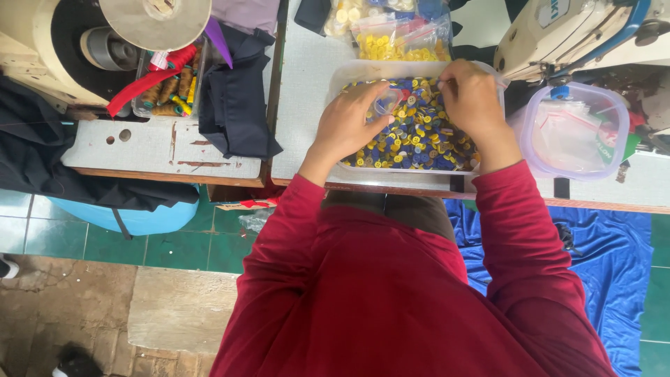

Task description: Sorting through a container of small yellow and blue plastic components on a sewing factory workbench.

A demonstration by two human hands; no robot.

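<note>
Both hands are hovering over the tray (pixel 349 73) of buttons (pixel 419 136): left hand (pixel 349 122) is pinching a small clear bag (pixel 386 101), right hand (pixel 471 98) is closing its fingertips above it.

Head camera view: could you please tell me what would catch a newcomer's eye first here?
Most striking is the clear plastic tub heaped with yellow and blue buttons, on the white table at centre. Over it, the left hand holds a small clear plastic bag and the right hand reaches in beside it, both in bright red sleeves. Lower right, shiny blue cloth lies on the green tiled floor.
</note>
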